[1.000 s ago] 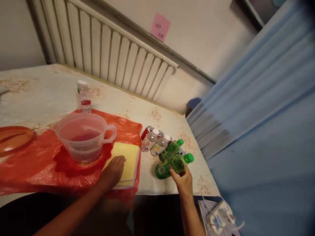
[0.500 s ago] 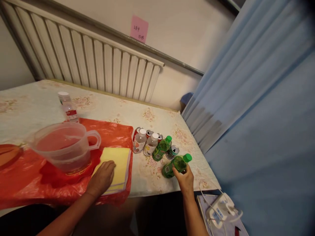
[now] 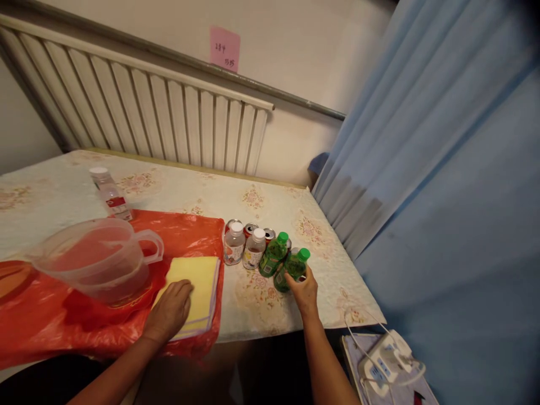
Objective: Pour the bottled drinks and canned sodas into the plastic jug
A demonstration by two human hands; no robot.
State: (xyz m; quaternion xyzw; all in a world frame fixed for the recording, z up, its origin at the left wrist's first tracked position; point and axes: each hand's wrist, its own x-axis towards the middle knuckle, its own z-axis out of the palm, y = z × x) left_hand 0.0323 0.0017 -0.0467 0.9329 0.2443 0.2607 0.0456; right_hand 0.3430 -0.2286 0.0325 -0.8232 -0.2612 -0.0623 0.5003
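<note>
Gripping a green-capped, translucent green plastic bottle [image 3: 292, 265]: right hand [image 3: 306, 289], thumb and fingers around its side, presumably to steady it beside a matching green bottle [image 3: 273, 256] on the pale floral tablecloth [image 3: 329, 281]. Left hand [image 3: 171, 311] lies on a yellow rectangular stack [image 3: 199, 277], probably bracing; fingers extended, holding nothing visible.
</note>
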